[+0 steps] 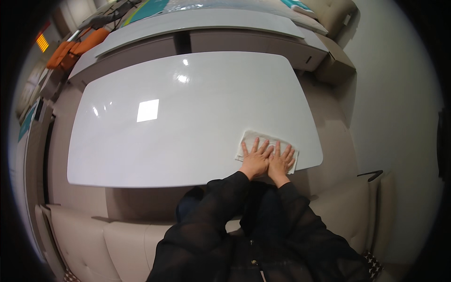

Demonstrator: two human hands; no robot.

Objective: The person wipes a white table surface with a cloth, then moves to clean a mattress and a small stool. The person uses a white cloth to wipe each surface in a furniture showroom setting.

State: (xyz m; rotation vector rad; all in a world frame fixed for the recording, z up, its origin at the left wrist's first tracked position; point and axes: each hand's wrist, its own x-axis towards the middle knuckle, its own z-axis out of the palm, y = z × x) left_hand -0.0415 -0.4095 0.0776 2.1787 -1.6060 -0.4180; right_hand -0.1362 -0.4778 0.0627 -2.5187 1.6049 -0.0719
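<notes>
A folded white cloth (252, 135) lies flat on the glossy white table (197, 127), by the near edge at the right. My left hand (256, 160) presses palm down on it, fingers spread. Beside it, my right hand (280, 162) also rests flat on the cloth, its fingers somewhat apart. The two hands touch or overlap at the thumbs, and neither is curled around the cloth. One corner of the cloth reaches the table's near edge, below my right hand.
Beyond the table stands a low white-topped cabinet (197, 21). A beige tufted sofa (123, 243) runs behind me, with its armrest (373, 208) at the right. A pale wall (394, 123) bounds the right side. Orange cushioned seating (75, 49) is at the far left.
</notes>
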